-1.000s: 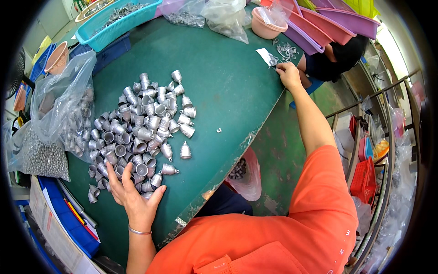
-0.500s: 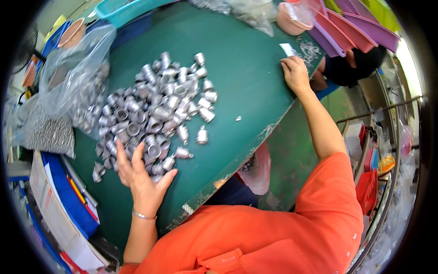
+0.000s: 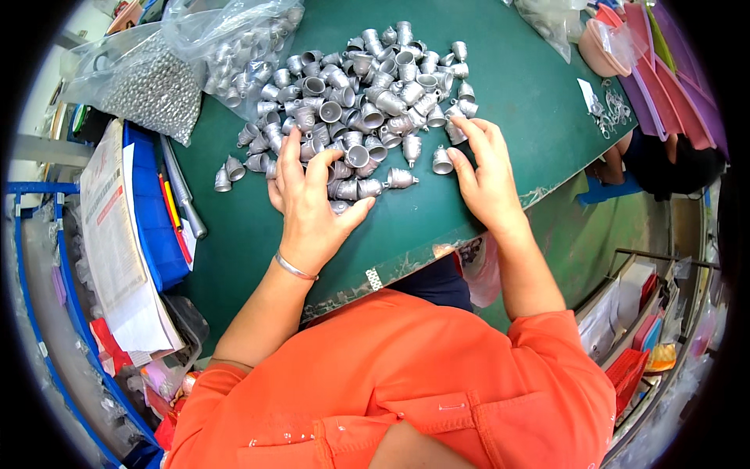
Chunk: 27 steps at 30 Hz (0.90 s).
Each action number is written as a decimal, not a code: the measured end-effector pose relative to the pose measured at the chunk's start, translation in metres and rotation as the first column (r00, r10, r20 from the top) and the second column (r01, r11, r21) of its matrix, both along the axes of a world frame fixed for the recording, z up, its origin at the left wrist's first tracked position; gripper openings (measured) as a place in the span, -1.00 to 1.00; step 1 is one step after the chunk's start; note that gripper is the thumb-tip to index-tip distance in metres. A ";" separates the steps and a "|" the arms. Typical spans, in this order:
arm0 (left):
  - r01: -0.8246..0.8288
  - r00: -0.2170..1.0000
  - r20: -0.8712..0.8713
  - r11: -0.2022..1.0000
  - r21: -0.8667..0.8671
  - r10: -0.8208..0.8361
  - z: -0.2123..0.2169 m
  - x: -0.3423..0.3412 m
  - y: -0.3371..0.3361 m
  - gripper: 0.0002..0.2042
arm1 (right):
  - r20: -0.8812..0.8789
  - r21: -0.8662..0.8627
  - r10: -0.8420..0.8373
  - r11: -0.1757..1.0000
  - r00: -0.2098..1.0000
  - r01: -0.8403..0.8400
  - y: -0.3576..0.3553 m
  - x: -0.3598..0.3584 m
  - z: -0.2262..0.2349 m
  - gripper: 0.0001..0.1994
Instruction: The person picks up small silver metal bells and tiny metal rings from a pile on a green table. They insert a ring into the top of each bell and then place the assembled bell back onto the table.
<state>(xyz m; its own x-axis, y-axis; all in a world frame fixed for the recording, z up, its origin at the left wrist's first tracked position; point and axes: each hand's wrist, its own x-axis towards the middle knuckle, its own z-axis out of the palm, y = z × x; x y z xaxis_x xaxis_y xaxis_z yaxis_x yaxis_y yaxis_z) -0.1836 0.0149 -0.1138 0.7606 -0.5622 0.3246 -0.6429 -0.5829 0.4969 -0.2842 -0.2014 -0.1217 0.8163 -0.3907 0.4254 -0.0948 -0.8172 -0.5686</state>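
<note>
Small silver-grey bell-shaped metal pieces (image 3: 388,100), several with a loop on the closed end, lie in a loose heap on the green table (image 3: 414,215). My left hand (image 3: 312,207) rests at the heap's near left side, fingers spread over the front pieces and thumb apart. At the heap's right edge is my right hand (image 3: 488,180), its fingers curved and parted from the thumb. One bell-shaped piece (image 3: 442,160) sits by the right thumb tip; whether they touch I cannot tell. Neither hand grips a piece that I can see.
Clear bags of small round metal beads (image 3: 152,94) and of more bell-shaped pieces (image 3: 242,59) stand at the far left. Papers (image 3: 117,227) and a blue tray (image 3: 152,242) lie nearer. Thin metal bits (image 3: 613,113), a pink basin (image 3: 601,51) and another person (image 3: 687,168) are at right.
My right hand has come back from the white slip at the table's right edge to the heap's right side. My left hand stays at the heap's near side. The whole view has shifted.
</note>
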 end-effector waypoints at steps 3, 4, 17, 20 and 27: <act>-0.008 1.000 -0.001 1.000 0.025 0.008 0.001 -0.003 0.002 -0.35 | -0.038 0.009 -0.059 0.998 0.998 0.060 0.003 0.007 0.005 -0.70; -0.002 1.000 -0.004 1.000 0.013 0.002 -0.001 -0.001 0.003 -0.36 | -0.049 -0.006 -0.073 0.997 0.996 0.072 0.005 0.009 0.006 -0.72; -0.012 1.000 0.015 0.997 -0.083 0.013 -0.003 -0.005 0.006 -0.55 | 0.077 0.048 0.077 0.996 0.994 -0.081 0.047 0.008 0.002 -0.83; -0.014 1.000 -0.006 0.994 -0.112 0.013 -0.003 -0.008 0.005 -0.58 | 0.129 -0.084 0.103 0.992 0.986 -0.093 0.044 0.024 0.016 -0.81; -0.013 1.000 -0.023 0.991 -0.131 0.010 -0.001 -0.006 0.006 -0.60 | 0.077 -0.193 0.032 0.981 0.997 -0.016 0.036 0.075 0.032 -0.73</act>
